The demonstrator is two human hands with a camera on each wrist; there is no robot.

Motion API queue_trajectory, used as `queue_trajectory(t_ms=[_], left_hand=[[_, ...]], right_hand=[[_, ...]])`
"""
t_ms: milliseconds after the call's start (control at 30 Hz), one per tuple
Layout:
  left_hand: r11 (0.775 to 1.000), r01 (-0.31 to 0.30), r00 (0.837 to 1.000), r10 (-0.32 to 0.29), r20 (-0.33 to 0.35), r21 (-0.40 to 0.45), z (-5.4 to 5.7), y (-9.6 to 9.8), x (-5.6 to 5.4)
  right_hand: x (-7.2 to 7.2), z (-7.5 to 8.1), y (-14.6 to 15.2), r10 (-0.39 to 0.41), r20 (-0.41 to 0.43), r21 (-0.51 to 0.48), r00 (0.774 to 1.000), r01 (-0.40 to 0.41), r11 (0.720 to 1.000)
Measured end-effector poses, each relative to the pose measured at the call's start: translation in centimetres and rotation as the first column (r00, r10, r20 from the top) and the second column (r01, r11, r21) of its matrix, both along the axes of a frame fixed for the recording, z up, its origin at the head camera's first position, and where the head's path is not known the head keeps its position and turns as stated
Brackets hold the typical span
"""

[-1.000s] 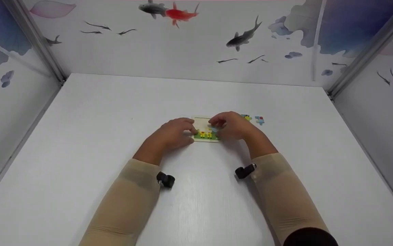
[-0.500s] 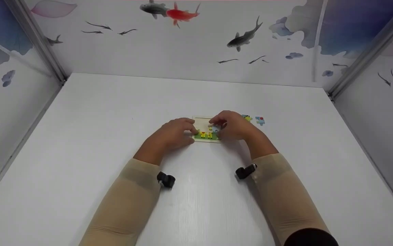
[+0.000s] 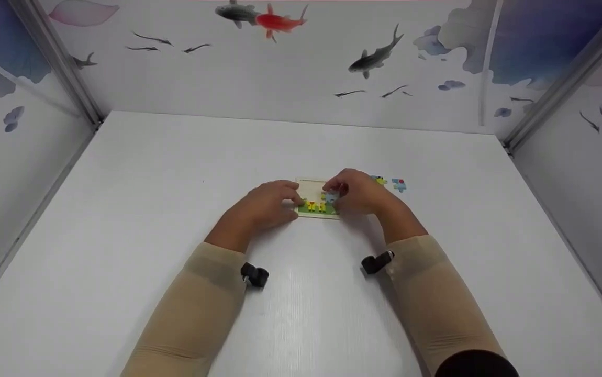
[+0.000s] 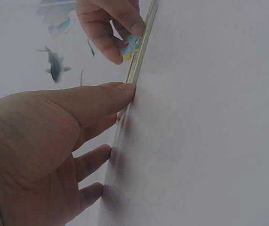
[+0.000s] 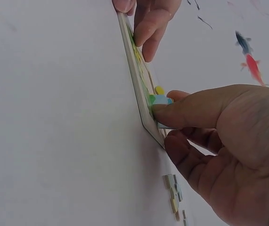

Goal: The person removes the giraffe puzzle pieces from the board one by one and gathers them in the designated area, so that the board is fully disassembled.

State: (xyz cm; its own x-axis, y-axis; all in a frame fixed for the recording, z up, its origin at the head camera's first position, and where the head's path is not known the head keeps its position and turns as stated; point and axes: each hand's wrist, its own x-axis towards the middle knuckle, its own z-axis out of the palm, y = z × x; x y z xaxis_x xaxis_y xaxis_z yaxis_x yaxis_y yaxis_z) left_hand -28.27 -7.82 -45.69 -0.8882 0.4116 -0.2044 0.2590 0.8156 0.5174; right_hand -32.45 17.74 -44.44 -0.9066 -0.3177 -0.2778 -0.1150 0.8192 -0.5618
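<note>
A small wooden jigsaw puzzle board (image 3: 310,187) lies on the white table with green and yellow pieces (image 3: 315,207) along its near side. My left hand (image 3: 269,205) holds the board at its left end; in the left wrist view its thumb (image 4: 120,92) lies on the near edge. My right hand (image 3: 361,192) pinches a light-blue puzzle piece (image 5: 161,100) between thumb and fingers, over the right part of the board. The piece stands tilted above the frame in the right wrist view. Fingers partly hide the board's right side.
Loose puzzle pieces lie just beyond my right hand: a blue one with a red spot (image 3: 399,184) and a yellow-and-blue one (image 3: 379,180), partly hidden. Printed walls enclose the white table (image 3: 175,157) at the back and sides.
My right hand has shifted very slightly right with the light-blue puzzle piece, and more of that piece shows. The left hand stays in place on the board.
</note>
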Motion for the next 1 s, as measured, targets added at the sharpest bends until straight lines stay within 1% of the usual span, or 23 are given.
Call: queue_trajectory(t_ms=[233, 400, 600, 767, 1000], left_hand=[[1.0, 0.0, 1.0, 0.0, -0.005, 0.0, 0.0, 0.0, 0.0], [1.0, 0.0, 1.0, 0.0, -0.007, 0.001, 0.1, 0.0, 0.1], [1.0, -0.006, 1.0, 0.006, -0.006, 0.002, 0.1, -0.1, 0.1], [1.0, -0.006, 1.0, 0.006, -0.004, 0.015, -0.1, -0.1, 0.2], [1.0, -0.007, 1.0, 0.007, 0.002, 0.018, 0.0, -0.1, 0.2]], right_hand=[[-0.1, 0.1, 0.3, -0.012, 0.026, -0.027, 1.0, 0.013, 1.0], [-0.3, 0.1, 0.8, -0.022, 0.019, -0.051, 1.0, 0.023, 0.998], [-0.4, 0.4, 1.9, -0.055, 0.005, -0.141, 0.998, 0.055, 0.989], [-0.5, 0.9, 3.4, -0.134, 0.032, -0.195, 0.991, 0.137, 0.971], [-0.6, 1.6, 7.1, -0.223, 0.038, -0.197, 0.974, 0.227, 0.954]])
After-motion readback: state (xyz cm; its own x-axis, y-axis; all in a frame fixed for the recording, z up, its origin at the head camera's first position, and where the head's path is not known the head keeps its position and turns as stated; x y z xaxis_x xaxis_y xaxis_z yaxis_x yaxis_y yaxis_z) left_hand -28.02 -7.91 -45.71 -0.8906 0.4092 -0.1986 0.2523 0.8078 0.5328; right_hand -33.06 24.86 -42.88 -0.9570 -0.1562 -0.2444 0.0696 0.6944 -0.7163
